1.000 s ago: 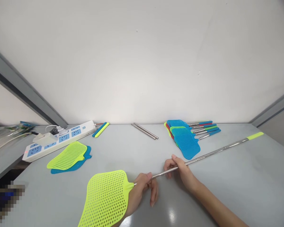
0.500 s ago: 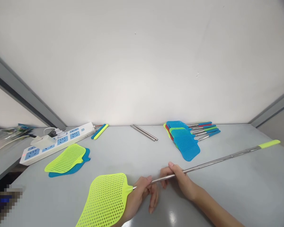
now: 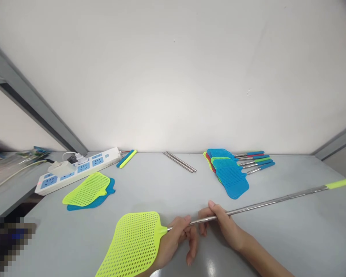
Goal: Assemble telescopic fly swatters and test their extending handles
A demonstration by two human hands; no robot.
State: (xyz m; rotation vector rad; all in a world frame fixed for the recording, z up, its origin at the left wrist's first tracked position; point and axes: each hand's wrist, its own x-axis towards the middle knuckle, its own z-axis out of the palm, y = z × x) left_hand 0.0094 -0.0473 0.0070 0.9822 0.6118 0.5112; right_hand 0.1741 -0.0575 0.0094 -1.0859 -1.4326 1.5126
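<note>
"Why did two hands hold the near yellow swatter (image 3: 135, 240)?"
"Left hand (image 3: 175, 238) pinched its shaft (image 3: 265, 204) by the head (image 3: 129, 248); right hand (image 3: 228, 230) gripped farther right, likely steadying its length."
"And beyond?"
"Swatters (image 3: 234, 179) lay stacked far right, presumably grouped."

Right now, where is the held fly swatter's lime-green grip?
In the head view, the grip is far right, at the end of the metal rod, past the right hand.

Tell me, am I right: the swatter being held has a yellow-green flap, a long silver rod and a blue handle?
Almost: the handle is yellow-green, not blue, as the head view shows. The flap is yellow-green and the rod long and silver, as you said.
</note>
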